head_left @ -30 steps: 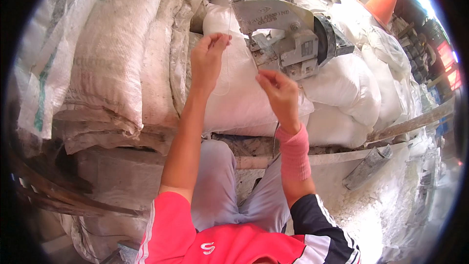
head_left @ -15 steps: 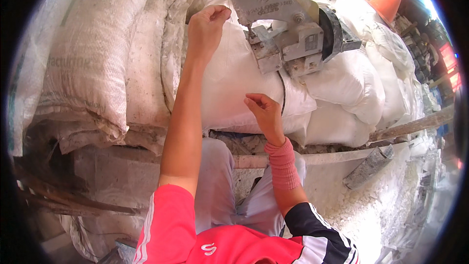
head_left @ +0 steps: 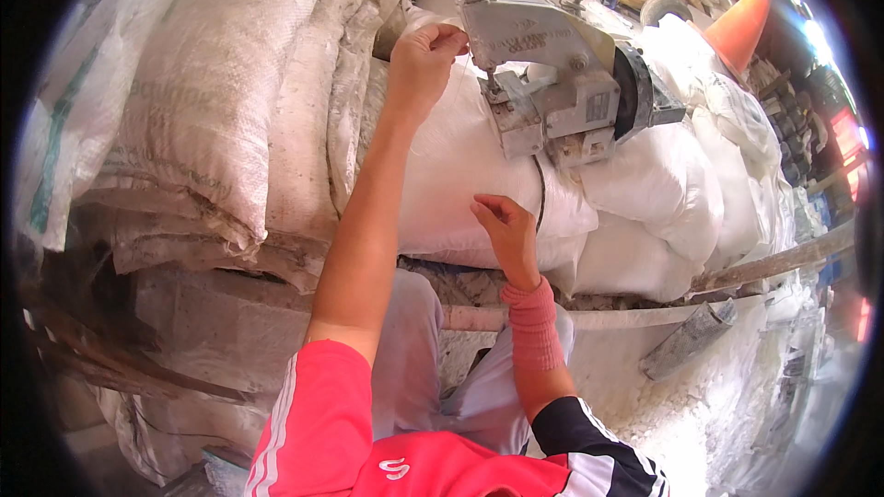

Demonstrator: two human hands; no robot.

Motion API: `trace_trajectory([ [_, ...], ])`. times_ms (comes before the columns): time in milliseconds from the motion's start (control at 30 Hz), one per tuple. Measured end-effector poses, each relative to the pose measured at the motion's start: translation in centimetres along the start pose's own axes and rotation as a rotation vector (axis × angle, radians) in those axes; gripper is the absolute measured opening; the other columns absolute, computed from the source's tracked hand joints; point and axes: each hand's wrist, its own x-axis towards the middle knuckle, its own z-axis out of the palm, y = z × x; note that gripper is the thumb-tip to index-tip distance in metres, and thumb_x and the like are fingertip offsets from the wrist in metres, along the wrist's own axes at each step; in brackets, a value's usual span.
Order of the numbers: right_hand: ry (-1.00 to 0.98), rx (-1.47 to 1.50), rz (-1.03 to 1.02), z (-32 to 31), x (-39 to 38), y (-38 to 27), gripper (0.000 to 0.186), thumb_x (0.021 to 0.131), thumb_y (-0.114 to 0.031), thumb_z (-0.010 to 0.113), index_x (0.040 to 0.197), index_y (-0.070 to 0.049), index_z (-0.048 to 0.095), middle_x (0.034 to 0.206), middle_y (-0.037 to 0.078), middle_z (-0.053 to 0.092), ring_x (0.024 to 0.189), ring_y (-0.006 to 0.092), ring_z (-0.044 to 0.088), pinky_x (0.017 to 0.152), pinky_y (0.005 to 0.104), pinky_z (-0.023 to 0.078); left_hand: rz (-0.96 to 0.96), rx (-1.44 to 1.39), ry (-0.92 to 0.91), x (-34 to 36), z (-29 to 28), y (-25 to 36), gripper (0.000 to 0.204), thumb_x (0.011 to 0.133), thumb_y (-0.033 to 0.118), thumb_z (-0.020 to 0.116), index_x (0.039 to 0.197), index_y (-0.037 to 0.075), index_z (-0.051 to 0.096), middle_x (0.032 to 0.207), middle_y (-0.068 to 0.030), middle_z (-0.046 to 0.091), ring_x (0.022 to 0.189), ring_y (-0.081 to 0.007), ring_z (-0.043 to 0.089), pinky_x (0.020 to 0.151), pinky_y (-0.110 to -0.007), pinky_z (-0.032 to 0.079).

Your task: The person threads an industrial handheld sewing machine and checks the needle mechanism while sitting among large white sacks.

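Pinching w/ L hand (head_left: 426, 63) just beside machine (head_left: 575, 97), can't tell on what; my R hand (head_left: 511, 228) is loosely curled over bag (head_left: 447, 179), can't tell if empty. Machine's on same bag: looks stiff metal, prob. heavy; I'd grip its top arm (head_left: 529, 32).

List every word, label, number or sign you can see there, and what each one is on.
Wording is not copied here, only its place.
Grey sewing machine: lettering on its arm, blurred.
Dark rectangular plate on the machine: any text too small to read.
Pale sack at left: printed lettering, faint.
Red shirt: one white curved emblem.
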Motion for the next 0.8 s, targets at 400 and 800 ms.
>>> trace_trajectory([
  [400, 0.015, 0.057, 0.015, 0.1, 0.0, 0.7, 0.023, 0.084, -0.013, 0.067, 0.099, 0.004, 0.067, 0.086, 0.007, 0.069, 0.079, 0.0099, 0.06, 0.073, 0.0234, 0.047, -0.035, -0.027, -0.041, -0.3, 0.0, 0.1, 0.02, 0.088, 0.011, 0.059, 0.1, -0.004, 0.066, 0.093, -0.0102, 0.069, 0.087, -0.0161, 0.066, 0.079, -0.026, 0.051],
  [800, 0.012, 0.038, 0.013, 0.0, 0.1, 1.0, 0.023, 0.084, -0.014, 0.067, 0.099, 0.004, 0.067, 0.086, 0.007, 0.069, 0.078, 0.0099, 0.061, 0.072, 0.0234, 0.048, -0.004, -0.034, -0.007, -0.3, 0.2, -1.2, 0.02, 0.086, 0.009, 0.061, 0.098, -0.004, 0.068, 0.089, -0.0097, 0.07, 0.085, -0.013, 0.064, 0.081, -0.026, 0.05],
])
